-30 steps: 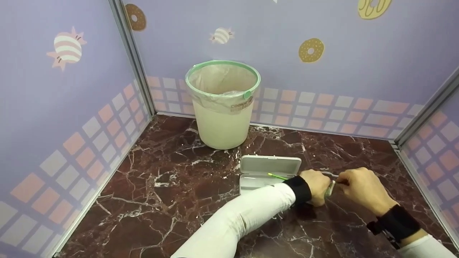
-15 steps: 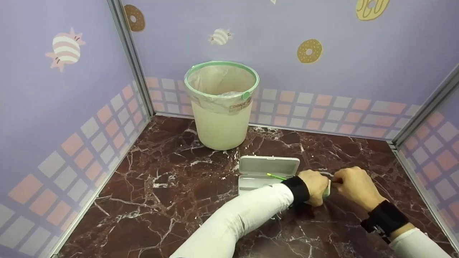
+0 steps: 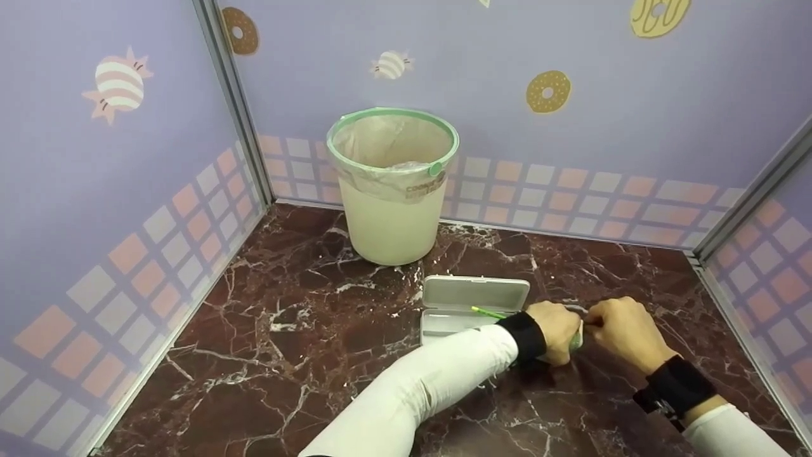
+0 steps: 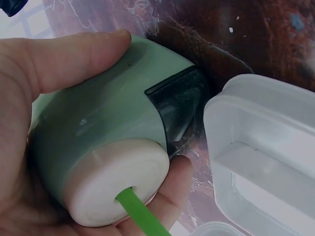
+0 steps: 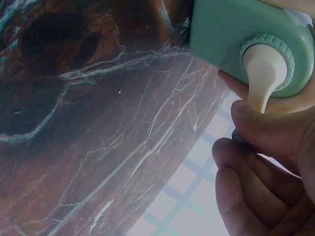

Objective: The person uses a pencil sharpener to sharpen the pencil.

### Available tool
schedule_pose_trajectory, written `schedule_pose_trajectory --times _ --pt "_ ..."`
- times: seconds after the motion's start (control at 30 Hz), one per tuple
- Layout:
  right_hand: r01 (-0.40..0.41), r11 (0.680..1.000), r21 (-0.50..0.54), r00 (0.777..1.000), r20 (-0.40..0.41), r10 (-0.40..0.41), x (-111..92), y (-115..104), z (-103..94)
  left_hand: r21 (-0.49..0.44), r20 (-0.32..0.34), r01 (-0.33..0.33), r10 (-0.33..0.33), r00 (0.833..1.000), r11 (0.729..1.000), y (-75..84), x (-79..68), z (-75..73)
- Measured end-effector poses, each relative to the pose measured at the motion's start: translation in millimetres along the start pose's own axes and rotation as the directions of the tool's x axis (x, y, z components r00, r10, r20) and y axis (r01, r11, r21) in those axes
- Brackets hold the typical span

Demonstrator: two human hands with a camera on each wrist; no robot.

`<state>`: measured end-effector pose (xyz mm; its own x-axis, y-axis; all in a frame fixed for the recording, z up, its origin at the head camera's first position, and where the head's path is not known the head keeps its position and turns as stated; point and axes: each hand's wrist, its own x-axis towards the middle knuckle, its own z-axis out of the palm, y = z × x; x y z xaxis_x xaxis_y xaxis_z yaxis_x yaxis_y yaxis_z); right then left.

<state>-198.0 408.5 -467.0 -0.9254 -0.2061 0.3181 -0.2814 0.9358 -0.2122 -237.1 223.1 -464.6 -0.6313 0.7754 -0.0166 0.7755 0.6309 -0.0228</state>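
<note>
My left hand (image 3: 553, 331) grips a green hand-crank pencil sharpener (image 4: 103, 115), thumb along one side and fingers beneath. A green pencil (image 4: 140, 211) sticks into the hole of its pale front cap; its other end shows over the pencil case in the head view. A dark see-through window is set in the sharpener's side. My right hand (image 3: 628, 329) is at the opposite end, pinching the small dark knob (image 5: 238, 136) of the cream crank handle (image 5: 266, 71) between thumb and fingers. The hands hide most of the sharpener in the head view.
An open white pencil case (image 3: 476, 293) lies left of the sharpener, partly covered by my left arm. Behind it stands a lined bin (image 3: 393, 219) with a green rim. Patterned walls enclose the dark marbled table (image 3: 254, 381); small pale crumbs lie near the bin.
My right hand has moved slightly left, closer to the sharpener, with the crank knob still pinched. My left hand and the pencil stay almost in place.
</note>
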Motion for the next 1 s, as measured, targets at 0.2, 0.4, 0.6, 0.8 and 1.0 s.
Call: schedule_pose_trajectory --times 0.2,0.4,0.6,0.8,1.0 --pt "0.004 1.0 -0.002 0.999 0.034 -0.004 3 -2 0.8 -0.032 -0.001 0.002 -0.002 1.0 0.999 -2.7 -0.5 1.2" --pt "0.018 1.0 0.001 0.998 0.053 -0.018 1 2 7.9 -0.049 -0.002 0.008 -0.008 1.0 0.999 -2.8 -0.8 -0.7" --pt "0.02 1.0 0.006 0.998 0.064 -0.02 -1 5 14.2 -0.041 -0.013 -0.002 0.001 1.0 0.999 -2.9 -1.9 -2.6" --pt "0.025 1.0 0.012 0.995 0.094 -0.026 -1 6 18.3 -0.047 -0.03 -0.009 0.008 1.0 0.999 -4.8 -2.2 -2.2" --pt "0.06 0.998 0.007 0.992 0.112 -0.06 -6 7 23.3 -0.047 -0.022 -0.009 0.008 1.0 0.999 -2.8 -1.7 0.2"
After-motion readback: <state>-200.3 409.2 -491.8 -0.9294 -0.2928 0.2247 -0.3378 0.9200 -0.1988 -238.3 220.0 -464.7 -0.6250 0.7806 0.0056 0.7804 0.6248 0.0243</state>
